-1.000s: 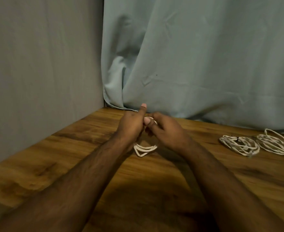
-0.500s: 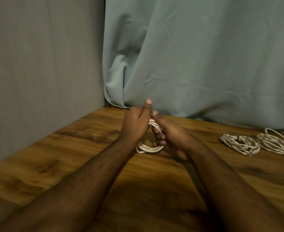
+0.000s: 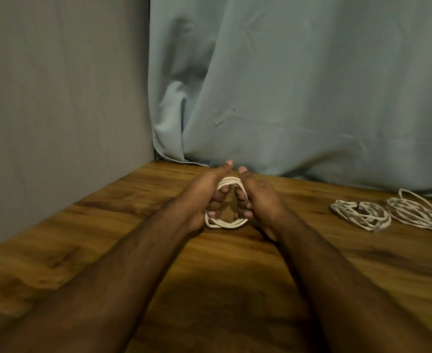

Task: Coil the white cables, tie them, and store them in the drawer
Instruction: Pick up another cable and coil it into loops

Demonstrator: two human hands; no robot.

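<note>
A white cable coil (image 3: 225, 223) of several loops is held upright just above the wooden table (image 3: 108, 225), near its far middle. My left hand (image 3: 204, 193) grips the coil's left side, with the fingers curled through the ring. My right hand (image 3: 257, 198) grips the right side the same way. Both thumbs point up, close together over the top of the coil. Two more coiled white cables lie flat at the far right: one coil (image 3: 360, 214) with a dark tie, and another coil (image 3: 414, 212) beside it. No drawer is in view.
A pale blue curtain (image 3: 299, 85) hangs along the table's far edge. A grey wall (image 3: 57, 98) closes off the left side. My forearms stretch across the middle of the table.
My hands have drawn slightly apart, spreading the cable from a pinched bundle into a round open ring. Both thumbs now stand upright over the coil.
</note>
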